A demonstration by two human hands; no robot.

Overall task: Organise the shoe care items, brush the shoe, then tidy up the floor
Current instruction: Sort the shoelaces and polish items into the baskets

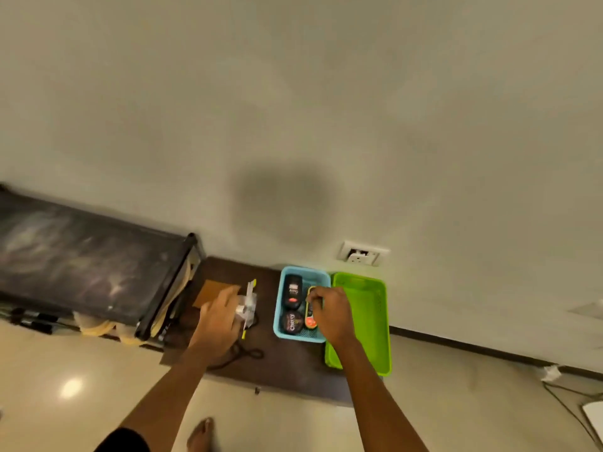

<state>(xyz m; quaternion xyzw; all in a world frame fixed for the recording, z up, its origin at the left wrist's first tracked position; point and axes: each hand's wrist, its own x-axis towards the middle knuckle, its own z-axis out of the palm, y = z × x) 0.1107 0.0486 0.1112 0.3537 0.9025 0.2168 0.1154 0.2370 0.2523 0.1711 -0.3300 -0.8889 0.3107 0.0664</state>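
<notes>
Shelving [81, 256], dark, stands left against the cream wall [293, 93]. Left hand [217, 321] grips a clear packet [248, 303] over the brown mat [287, 363]. Right hand [329, 314] pinches a polish bottle [310, 321] inside the blue basket [278, 308], which touches the green basket [368, 321]. A socket [362, 254] sits above.

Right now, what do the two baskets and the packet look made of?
Blue basket and green basket: likely moulded plastic, bright even colour, small perforations. Packet in the left hand: thin clear film, probably plastic, glossy and crinkled, contents showing through.
</notes>
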